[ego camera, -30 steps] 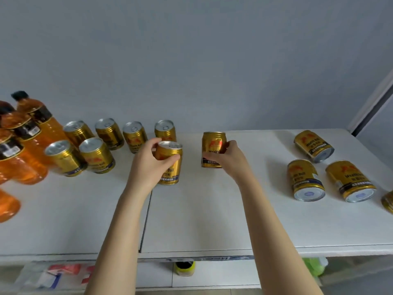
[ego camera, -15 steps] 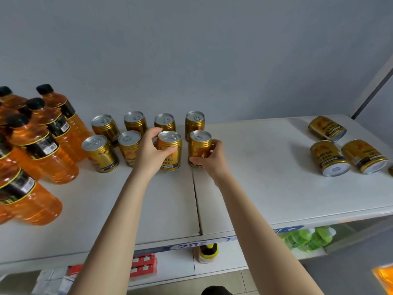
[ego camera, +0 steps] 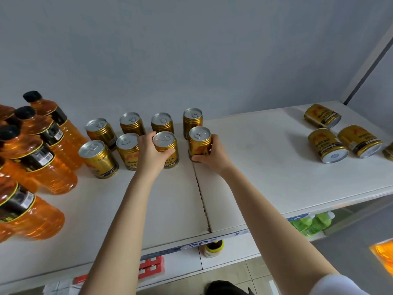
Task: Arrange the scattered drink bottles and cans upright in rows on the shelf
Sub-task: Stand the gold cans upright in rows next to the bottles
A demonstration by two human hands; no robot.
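My left hand (ego camera: pixel 152 156) grips an upright gold can (ego camera: pixel 165 146) in the front row on the white shelf (ego camera: pixel 265 177). My right hand (ego camera: pixel 212 155) grips another upright gold can (ego camera: pixel 199 141) just to its right. Several more gold cans stand upright in two rows behind and left of them, such as the back-right can (ego camera: pixel 192 120) and the front-left can (ego camera: pixel 98 159). Three gold cans (ego camera: pixel 327 145) lie on their sides at the right end, with part of another at the frame edge. Orange drink bottles (ego camera: pixel 38 158) with black caps stand at the left.
A seam (ego camera: pixel 201 192) splits the shelf boards between my forearms. A lower shelf holds red packs (ego camera: pixel 152 266), a yellow-capped bottle (ego camera: pixel 213 249) and green bottles (ego camera: pixel 310 223). The grey wall runs behind the cans.
Both hands carried their cans left and set them upright in the front row beside the standing cans. The view shifted left, bringing more orange bottles into sight.
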